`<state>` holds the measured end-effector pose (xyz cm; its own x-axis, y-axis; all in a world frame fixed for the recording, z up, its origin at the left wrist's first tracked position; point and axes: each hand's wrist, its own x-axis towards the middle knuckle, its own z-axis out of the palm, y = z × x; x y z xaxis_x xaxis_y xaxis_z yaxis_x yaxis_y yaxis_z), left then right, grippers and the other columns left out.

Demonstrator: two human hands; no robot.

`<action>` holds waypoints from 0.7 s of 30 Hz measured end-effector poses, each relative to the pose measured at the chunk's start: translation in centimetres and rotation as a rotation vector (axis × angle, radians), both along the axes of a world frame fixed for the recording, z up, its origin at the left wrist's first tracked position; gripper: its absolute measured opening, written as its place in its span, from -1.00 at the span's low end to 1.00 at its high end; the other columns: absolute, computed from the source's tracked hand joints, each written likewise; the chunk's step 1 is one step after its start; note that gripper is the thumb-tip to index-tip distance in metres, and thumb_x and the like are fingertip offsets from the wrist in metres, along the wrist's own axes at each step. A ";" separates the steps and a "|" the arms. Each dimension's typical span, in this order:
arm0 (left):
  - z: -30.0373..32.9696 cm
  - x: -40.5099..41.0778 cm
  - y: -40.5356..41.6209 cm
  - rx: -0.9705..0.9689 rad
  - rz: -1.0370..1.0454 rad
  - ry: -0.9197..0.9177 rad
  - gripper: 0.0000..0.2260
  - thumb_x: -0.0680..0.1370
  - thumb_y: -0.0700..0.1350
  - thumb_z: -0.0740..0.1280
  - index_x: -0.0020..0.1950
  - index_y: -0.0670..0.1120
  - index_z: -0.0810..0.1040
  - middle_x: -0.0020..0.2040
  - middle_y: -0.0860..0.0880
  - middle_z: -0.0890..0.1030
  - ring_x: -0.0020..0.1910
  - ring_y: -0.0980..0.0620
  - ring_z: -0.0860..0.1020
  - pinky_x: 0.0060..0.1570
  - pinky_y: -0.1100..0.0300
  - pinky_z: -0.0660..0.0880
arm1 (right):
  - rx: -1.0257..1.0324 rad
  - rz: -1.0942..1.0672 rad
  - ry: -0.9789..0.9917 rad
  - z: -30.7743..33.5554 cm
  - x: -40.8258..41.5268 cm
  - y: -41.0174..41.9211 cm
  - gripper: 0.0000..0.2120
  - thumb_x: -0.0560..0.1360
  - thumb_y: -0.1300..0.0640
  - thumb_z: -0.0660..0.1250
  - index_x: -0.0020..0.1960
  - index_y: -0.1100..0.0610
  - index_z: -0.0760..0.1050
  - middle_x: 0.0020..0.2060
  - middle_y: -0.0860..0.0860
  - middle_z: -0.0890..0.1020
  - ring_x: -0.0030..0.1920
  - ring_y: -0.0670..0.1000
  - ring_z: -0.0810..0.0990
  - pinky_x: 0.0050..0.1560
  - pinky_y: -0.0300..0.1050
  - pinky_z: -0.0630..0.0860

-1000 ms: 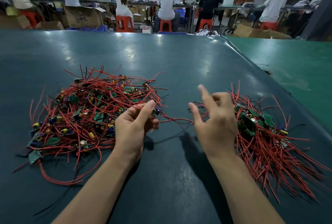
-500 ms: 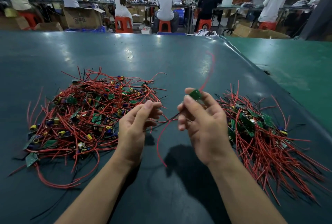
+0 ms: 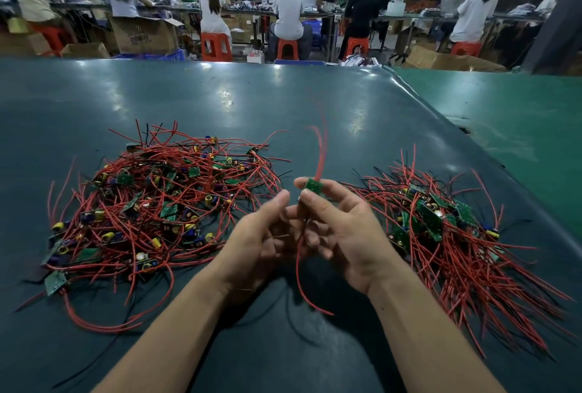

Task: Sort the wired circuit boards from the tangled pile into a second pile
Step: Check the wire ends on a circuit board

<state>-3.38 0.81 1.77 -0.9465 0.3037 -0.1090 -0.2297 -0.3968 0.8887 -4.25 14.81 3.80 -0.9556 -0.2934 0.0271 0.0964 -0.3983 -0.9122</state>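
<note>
A tangled pile (image 3: pixel 157 203) of small green circuit boards with red and black wires lies on the left of the dark table (image 3: pixel 220 102). A second pile (image 3: pixel 441 228), its red wires combed toward me, lies on the right. Between the piles my right hand (image 3: pixel 343 232) pinches one small green board (image 3: pixel 312 186) at its fingertips. A red wire rises from that board and another hangs down past my palm. My left hand (image 3: pixel 258 235) is close beside it, fingers loosely curled, touching the hanging wires; whether it grips them is unclear.
The table's right edge (image 3: pixel 472 153) drops to a green floor. Beyond the far edge, several people sit on orange stools (image 3: pixel 215 46) at workbenches, with cardboard boxes (image 3: pixel 143 35) around them.
My right hand pulled one board free of the left pile and raised it between the piles. My left hand left the pile's edge and came in beside the right hand.
</note>
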 end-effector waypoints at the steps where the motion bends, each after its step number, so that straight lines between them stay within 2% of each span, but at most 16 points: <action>1: 0.1 0.2 0.2 -0.045 0.005 0.035 -0.59 0.45 0.17 0.28 -0.03 -0.18 0.61 -0.25 -0.19 0.61 -0.33 -0.06 0.59 -0.32 0.22 0.52 | 0.009 -0.012 0.002 -0.1 0.0 -0.2 -0.77 0.41 0.08 0.38 0.06 0.07 0.64 -0.27 0.13 0.66 -0.60 -0.08 0.41 -0.67 -0.35 0.24; 4: 0.2 0.5 0.3 -0.107 0.044 0.109 -0.67 0.44 0.09 0.32 -0.05 -0.18 0.52 -0.33 -0.16 0.57 -0.50 0.04 0.49 -0.53 0.32 0.38 | 0.012 -0.027 0.004 -0.5 -0.2 -0.4 -0.78 0.48 0.04 0.33 0.05 0.07 0.67 -0.12 0.20 0.67 -0.58 -0.07 0.43 -0.63 -0.32 0.28; 6: 0.0 0.5 0.4 -0.106 0.077 0.142 -0.68 0.44 0.07 0.33 -0.07 -0.20 0.52 -0.43 -0.12 0.53 -0.57 0.06 0.43 -0.57 0.29 0.33 | 0.106 -0.046 0.014 -0.8 -0.3 -0.5 -0.82 0.52 0.07 0.34 0.03 0.09 0.68 -0.22 0.11 0.64 -0.54 -0.08 0.44 -0.57 -0.29 0.32; 8: -0.4 0.5 0.6 -0.127 0.105 0.189 -0.66 0.44 0.07 0.33 -0.04 -0.22 0.51 -0.50 -0.13 0.47 -0.61 0.03 0.39 -0.54 0.22 0.29 | 0.144 -0.043 0.008 -1.0 -0.4 -0.6 -0.84 0.53 0.12 0.36 0.02 0.11 0.69 -0.31 0.01 0.63 -0.53 -0.08 0.43 -0.50 -0.26 0.34; 9: -0.5 0.6 0.6 -0.136 0.109 0.212 -0.67 0.45 0.07 0.33 -0.04 -0.19 0.53 -0.51 -0.14 0.46 -0.61 0.02 0.38 -0.53 0.20 0.28 | 0.122 -0.033 -0.004 -1.1 -0.5 -0.6 -0.85 0.50 0.13 0.38 0.01 0.10 0.69 -0.27 0.00 0.67 -0.52 -0.08 0.44 -0.47 -0.24 0.34; 11: -0.5 0.7 0.6 -0.152 0.092 0.240 -0.76 0.45 0.08 0.34 -0.10 -0.08 0.61 -0.49 -0.16 0.48 -0.60 0.01 0.39 -0.51 0.18 0.27 | 0.035 -0.032 -0.051 -0.9 -0.7 -0.4 -0.86 0.41 0.08 0.42 -0.07 0.06 0.68 -0.11 0.05 0.72 -0.51 -0.11 0.42 -0.51 -0.28 0.30; 14: -0.7 0.7 0.5 -0.165 0.060 0.258 -0.83 0.48 0.07 0.37 -0.14 0.01 0.66 -0.49 -0.17 0.49 -0.60 0.03 0.43 -0.53 0.23 0.30 | -0.026 -0.078 -0.102 -0.8 -1.1 0.2 -0.89 0.29 0.05 0.47 -0.23 0.08 0.65 -0.17 0.11 0.70 -0.55 -0.12 0.43 -0.59 -0.32 0.25; 16: -0.9 0.6 0.5 -0.166 0.056 0.264 -0.83 0.50 0.08 0.43 -0.15 -0.01 0.66 -0.51 -0.15 0.46 -0.60 0.02 0.45 -0.51 0.22 0.31 | -0.003 -0.068 -0.104 -0.9 -1.2 0.4 -0.80 0.25 0.04 0.50 -0.17 0.11 0.65 -0.18 0.14 0.69 -0.53 -0.12 0.45 -0.59 -0.33 0.24; 18: -1.1 0.6 0.5 -0.165 0.054 0.261 -0.82 0.47 0.09 0.44 -0.20 0.00 0.65 -0.54 -0.07 0.47 -0.59 0.00 0.45 -0.40 0.10 0.28 | 0.033 -0.015 -0.103 -0.7 -1.1 0.6 -0.69 0.26 0.00 0.49 -0.07 0.15 0.68 -0.14 0.14 0.69 -0.52 -0.13 0.44 -0.58 -0.34 0.22; 21: -1.3 0.6 0.2 -0.165 0.036 0.242 -0.78 0.43 0.11 0.43 -0.21 -0.03 0.65 -0.56 -0.04 0.48 -0.59 -0.03 0.42 -0.34 0.04 0.28 | 0.092 0.051 -0.097 -0.5 -0.9 0.9 -0.73 0.28 -0.06 0.46 -0.10 0.07 0.70 -0.21 0.06 0.70 -0.48 -0.12 0.55 -0.58 -0.35 0.23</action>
